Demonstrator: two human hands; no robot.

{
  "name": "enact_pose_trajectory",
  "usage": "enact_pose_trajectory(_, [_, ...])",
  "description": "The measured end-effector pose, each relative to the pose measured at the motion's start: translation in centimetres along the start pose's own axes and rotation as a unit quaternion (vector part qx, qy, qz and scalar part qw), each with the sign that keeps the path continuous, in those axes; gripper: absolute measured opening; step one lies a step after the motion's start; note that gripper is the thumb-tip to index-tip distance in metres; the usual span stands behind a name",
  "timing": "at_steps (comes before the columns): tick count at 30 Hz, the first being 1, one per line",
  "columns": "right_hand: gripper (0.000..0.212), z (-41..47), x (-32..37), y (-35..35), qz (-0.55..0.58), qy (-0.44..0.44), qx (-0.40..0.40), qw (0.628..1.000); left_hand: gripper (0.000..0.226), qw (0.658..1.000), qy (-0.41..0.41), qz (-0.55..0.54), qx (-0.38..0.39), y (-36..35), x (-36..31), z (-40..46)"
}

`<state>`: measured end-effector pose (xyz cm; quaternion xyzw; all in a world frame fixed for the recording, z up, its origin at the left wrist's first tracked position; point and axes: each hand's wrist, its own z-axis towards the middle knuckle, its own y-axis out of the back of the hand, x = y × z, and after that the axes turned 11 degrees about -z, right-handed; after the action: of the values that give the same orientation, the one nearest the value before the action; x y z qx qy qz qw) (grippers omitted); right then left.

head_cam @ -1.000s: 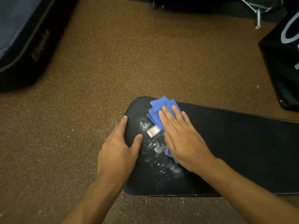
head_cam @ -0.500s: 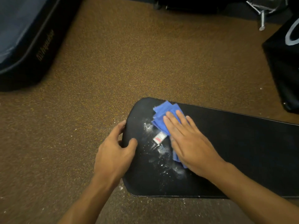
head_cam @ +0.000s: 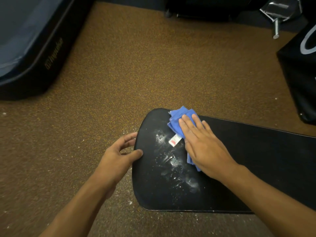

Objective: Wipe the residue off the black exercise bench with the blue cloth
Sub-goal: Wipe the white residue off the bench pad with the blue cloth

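The black exercise bench (head_cam: 256, 159) stretches from centre to the right edge, its rounded end pointing left. White powdery residue (head_cam: 172, 159) streaks the pad near that end. My right hand (head_cam: 203, 147) lies flat, pressing the folded blue cloth (head_cam: 176, 118) onto the pad just right of the residue; a white tag (head_cam: 174, 140) sticks out from the cloth. My left hand (head_cam: 118, 156) curls over the bench's rounded left edge, thumb on top and fingers at the rim.
Brown speckled carpet (head_cam: 136, 74) surrounds the bench, with white specks scattered near its end. A dark padded mat (head_cam: 30, 45) lies at the top left. A black bag (head_cam: 302, 74) stands at the right, and metal equipment (head_cam: 275, 17) sits top right.
My left hand has slid from resting on the pad to gripping its left rim. My right hand and the cloth have shifted slightly right, toward the far edge.
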<state>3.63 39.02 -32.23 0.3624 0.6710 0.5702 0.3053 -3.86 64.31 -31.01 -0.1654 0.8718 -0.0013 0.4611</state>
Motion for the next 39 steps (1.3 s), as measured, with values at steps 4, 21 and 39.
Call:
enact_pose_trajectory(4, [0.066, 3.7, 2.9, -0.2, 0.027, -0.076, -0.043, 0.996, 0.047, 1.0, -0.009, 0.003, -0.001, -0.1, 0.1, 0.1])
enact_pose_trajectory(21, [0.06, 0.4, 4.5, -0.9, -0.021, -0.003, -0.045, 0.999, 0.049, 0.999, -0.032, -0.003, 0.002, -0.2, 0.2, 0.1])
enact_pose_trajectory(39, [0.062, 0.5, -0.6, -0.6, -0.011, -0.066, -0.022, 0.998, 0.05, 1.0, -0.02, 0.008, 0.001, -0.2, -0.3, -0.3])
